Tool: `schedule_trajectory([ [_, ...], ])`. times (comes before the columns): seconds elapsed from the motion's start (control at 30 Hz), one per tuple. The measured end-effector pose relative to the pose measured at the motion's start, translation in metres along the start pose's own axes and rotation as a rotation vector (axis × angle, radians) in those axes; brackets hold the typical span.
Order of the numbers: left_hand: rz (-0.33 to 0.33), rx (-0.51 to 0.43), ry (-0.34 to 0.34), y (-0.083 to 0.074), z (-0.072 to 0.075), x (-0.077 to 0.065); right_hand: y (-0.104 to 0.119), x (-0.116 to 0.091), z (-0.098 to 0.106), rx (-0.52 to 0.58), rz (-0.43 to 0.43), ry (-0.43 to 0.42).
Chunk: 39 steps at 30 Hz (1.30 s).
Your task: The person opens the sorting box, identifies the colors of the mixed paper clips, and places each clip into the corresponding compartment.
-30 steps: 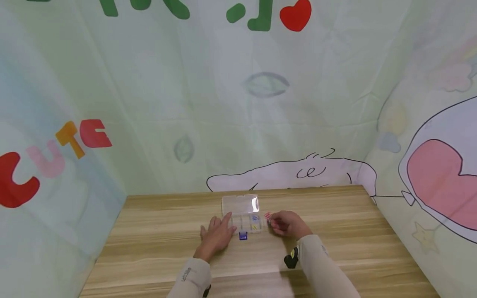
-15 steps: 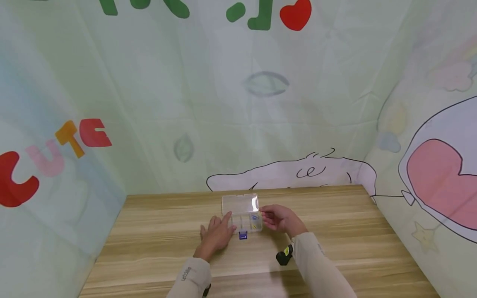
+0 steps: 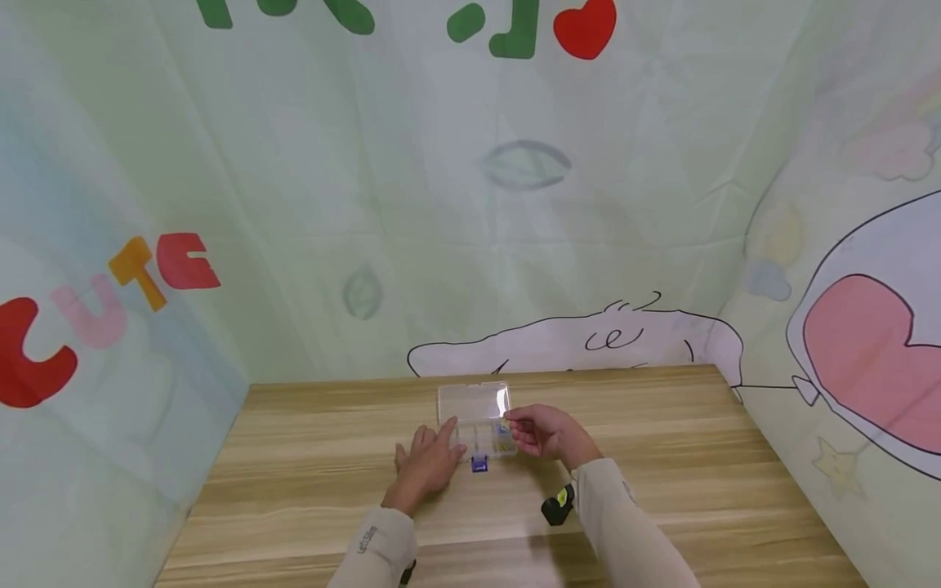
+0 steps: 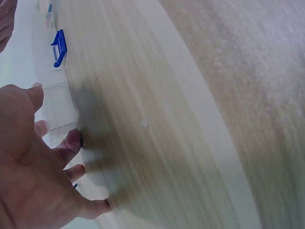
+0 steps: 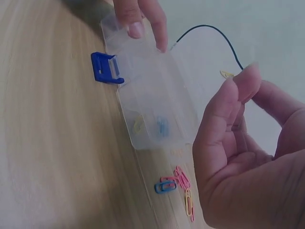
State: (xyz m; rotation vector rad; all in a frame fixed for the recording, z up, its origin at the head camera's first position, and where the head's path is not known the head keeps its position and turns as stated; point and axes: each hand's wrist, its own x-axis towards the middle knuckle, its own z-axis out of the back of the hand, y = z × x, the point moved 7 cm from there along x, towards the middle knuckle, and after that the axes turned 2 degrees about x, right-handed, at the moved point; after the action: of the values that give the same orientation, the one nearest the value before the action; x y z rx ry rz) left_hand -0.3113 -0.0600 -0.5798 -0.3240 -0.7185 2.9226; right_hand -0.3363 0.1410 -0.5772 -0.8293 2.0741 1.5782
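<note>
A clear plastic compartment box (image 3: 466, 441) lies on the table with its lid (image 3: 470, 402) swung back. My left hand (image 3: 429, 467) rests at its left end, fingers spread, index finger and thumb touching the box. Between thumb and fingertip my right hand (image 5: 243, 138) pinches a yellow paper clip (image 5: 226, 74), held above the box's right end. Inside that end lie yellow clips (image 5: 138, 124) and blue clips (image 5: 163, 126) in separate compartments. Beside the box, partly behind my right hand in the head view, are loose pink clips (image 5: 181, 177), a blue clip (image 5: 165, 186) and a yellow clip (image 5: 188, 202).
A blue latch (image 3: 479, 464) juts from the front edge of the box. Wood-grain table (image 3: 309, 490) extends around it on all sides. Behind and beside the table hang printed cloth walls (image 3: 309, 204).
My right hand has moved left from the loose clips to above the box's right end, with a yellow paper clip pinched in it. The left hand has stayed in place.
</note>
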Motion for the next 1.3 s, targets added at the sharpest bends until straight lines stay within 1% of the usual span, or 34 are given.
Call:
schedule_trajectory([
  [0.17, 0.000, -0.002, -0.001, -0.001, 0.002, 0.000, 0.000, -0.002, 0.000, -0.058, 0.011, 0.029],
  [0.27, 0.000, -0.005, 0.001, -0.002, 0.002, 0.000, -0.001, -0.003, 0.001, -0.080, 0.013, 0.032],
  [0.5, 0.009, -0.012, 0.011, 0.000, -0.001, -0.001, 0.000, -0.005, 0.002, -0.075, 0.007, 0.025],
  [0.77, 0.012, 0.001, 0.004, 0.000, -0.001, 0.002, 0.000, -0.003, 0.006, -0.065, -0.001, 0.026],
  [0.87, 0.015, -0.004, 0.004, -0.001, 0.000, 0.001, -0.001, -0.001, 0.011, -0.068, 0.014, 0.003],
  [1.0, 0.021, -0.005, 0.005, -0.001, 0.000, 0.001, -0.004, 0.002, 0.023, -0.065, 0.042, -0.056],
  [1.1, 0.024, 0.000, 0.005, -0.001, 0.000, 0.001, -0.007, 0.003, 0.032, -0.048, 0.046, -0.092],
  [1.3, 0.023, 0.008, 0.004, -0.001, 0.000, 0.001, -0.010, 0.003, 0.046, -0.039, 0.051, -0.127],
])
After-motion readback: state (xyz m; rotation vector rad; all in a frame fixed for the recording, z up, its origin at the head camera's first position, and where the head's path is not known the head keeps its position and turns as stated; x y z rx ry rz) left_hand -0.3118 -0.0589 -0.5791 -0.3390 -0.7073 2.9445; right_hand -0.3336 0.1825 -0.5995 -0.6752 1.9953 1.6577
